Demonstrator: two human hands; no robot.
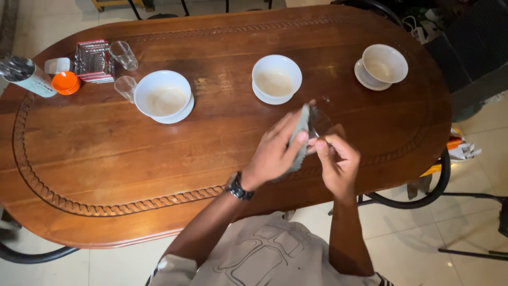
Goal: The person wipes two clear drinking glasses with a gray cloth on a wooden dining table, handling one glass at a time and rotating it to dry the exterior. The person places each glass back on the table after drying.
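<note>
Clear glass (320, 123) held above the table's near edge, at about 4 o'clock from the table's centre, tilted, its shape hard to make out. Right hand (338, 161) grips it from below, fingers closed round its lower part. Left hand (275, 153), watch (238, 186) on the wrist, presses a grey cloth (301, 136) against the glass's left side, fingers and thumb pinched on the cloth. Oval wooden table (106, 153) with rope-carved border beneath. At 12 o'clock from the hands, a white bowl on a saucer (276, 78); at 2 o'clock, another (383, 64); at 10 o'clock, a third (163, 96). Further left, two empty glasses (125, 71), a metal grater (93, 61), an orange lid (66, 82), a canister (24, 75). Chair (423, 190) under the table's right end.
</note>
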